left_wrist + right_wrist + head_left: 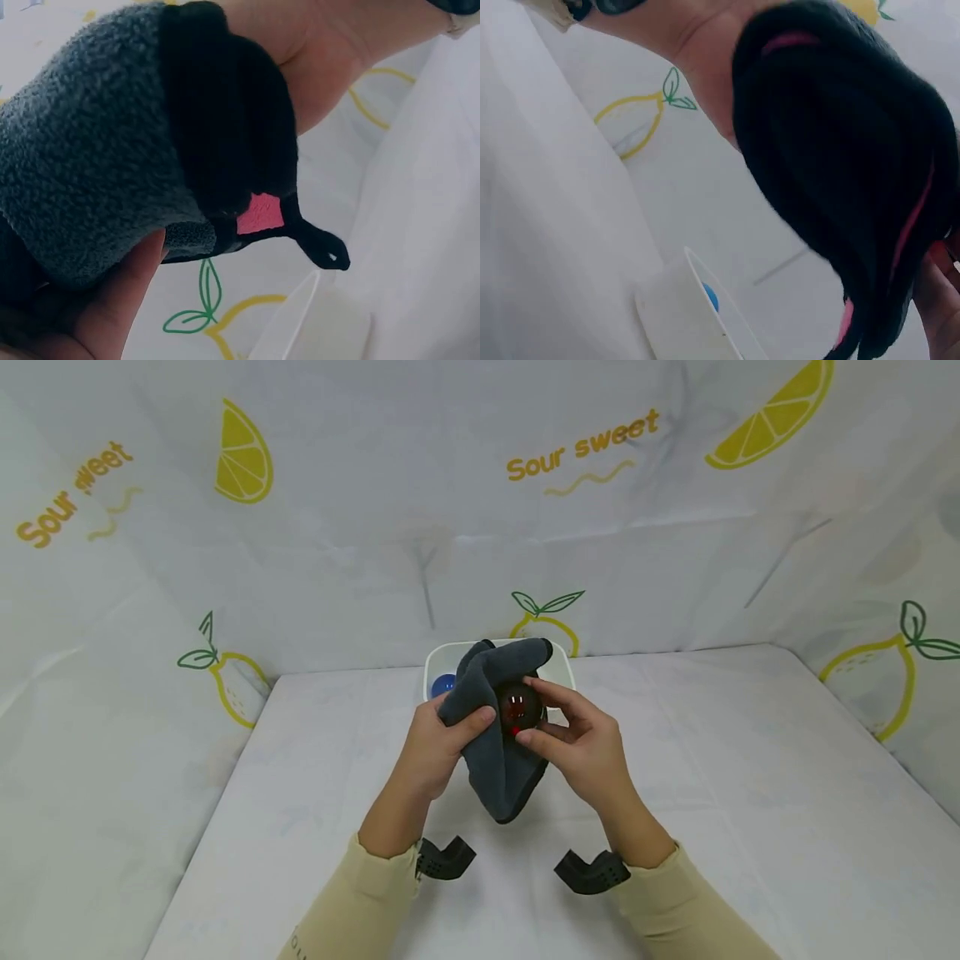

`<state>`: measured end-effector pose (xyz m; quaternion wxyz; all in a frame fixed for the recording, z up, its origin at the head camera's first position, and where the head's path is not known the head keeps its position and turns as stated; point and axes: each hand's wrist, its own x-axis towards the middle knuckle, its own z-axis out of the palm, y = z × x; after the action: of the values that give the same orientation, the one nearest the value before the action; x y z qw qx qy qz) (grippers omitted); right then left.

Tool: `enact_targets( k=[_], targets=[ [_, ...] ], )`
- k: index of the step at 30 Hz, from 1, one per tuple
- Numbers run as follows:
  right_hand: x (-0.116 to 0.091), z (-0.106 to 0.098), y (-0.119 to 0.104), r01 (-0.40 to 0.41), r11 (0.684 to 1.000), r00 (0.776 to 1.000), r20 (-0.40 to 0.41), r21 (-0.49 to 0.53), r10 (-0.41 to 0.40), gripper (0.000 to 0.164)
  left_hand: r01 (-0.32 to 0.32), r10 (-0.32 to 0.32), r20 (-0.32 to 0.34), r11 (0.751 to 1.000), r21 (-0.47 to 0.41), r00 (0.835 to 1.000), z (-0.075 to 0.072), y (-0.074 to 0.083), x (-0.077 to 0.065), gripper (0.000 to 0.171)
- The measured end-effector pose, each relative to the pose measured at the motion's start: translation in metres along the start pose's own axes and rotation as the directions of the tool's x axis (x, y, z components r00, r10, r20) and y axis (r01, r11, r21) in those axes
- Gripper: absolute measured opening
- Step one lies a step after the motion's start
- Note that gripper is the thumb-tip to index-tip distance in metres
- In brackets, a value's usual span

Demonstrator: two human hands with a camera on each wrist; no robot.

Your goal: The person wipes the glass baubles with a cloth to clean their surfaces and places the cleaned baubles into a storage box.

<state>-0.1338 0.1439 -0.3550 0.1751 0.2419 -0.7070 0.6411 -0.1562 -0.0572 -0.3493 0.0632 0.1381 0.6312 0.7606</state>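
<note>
In the head view a dark red, glossy ball (pixel 519 706) is pinched between the thumb and fingers of my right hand (pixel 588 743). My left hand (pixel 442 739) grips a dark grey-blue cloth (pixel 495 768), its thumb lying on top of a fold. The cloth hangs down in a point and lies against the ball's left side and behind it. Close up in the left wrist view, the cloth (pixel 90 135) has a fuzzy face, a black border, a pink patch and a small hanging loop. Much of the right fingertips is hidden behind the ball and cloth.
Behind the hands a white tub (pixel 558 668) stands on the white-covered table (pixel 712 760), partly hidden by the cloth. A blue ball (pixel 442 684) lies inside it at the left. A lemon-printed white sheet (pixel 375 527) hangs at the back and sides.
</note>
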Motion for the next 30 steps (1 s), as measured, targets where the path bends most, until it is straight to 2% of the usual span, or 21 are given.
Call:
enact_targets(
  k=[6, 11, 19, 25, 30],
  targets=[
    [-0.002, 0.003, 0.002, -0.104, 0.994, 0.991, -0.088, -0.042, 0.1, 0.041, -0.056, 0.055, 0.015, 0.993, 0.101, 0.998, 0.004, -0.001, -0.001, 0.049],
    [-0.002, 0.004, 0.001, -0.239, 0.958, 0.965, -0.147, -0.157, 0.216, 0.025, -0.073, 0.071, 0.017, 0.976, 0.205, 0.997, 0.008, 0.002, -0.003, 0.042],
    [0.003, -0.001, -0.004, -0.34, 0.909, 0.94, -0.076, -0.239, 0.332, 0.028, -0.081, 0.079, 0.019, 0.94, 0.332, 0.997, 0.01, 0.002, -0.005, 0.035],
    [0.006, -0.006, -0.004, -0.423, 0.888, 0.901, 0.018, -0.181, 0.433, 0.035, -0.103, 0.102, 0.023, 0.911, 0.4, 0.994, 0.012, 0.003, -0.007, 0.034],
    [0.006, -0.009, -0.005, -0.427, 0.895, 0.899, 0.04, -0.133, 0.435, 0.033, -0.104, 0.102, 0.027, 0.905, 0.412, 0.994, 0.014, 0.004, -0.008, 0.04]
  ],
)
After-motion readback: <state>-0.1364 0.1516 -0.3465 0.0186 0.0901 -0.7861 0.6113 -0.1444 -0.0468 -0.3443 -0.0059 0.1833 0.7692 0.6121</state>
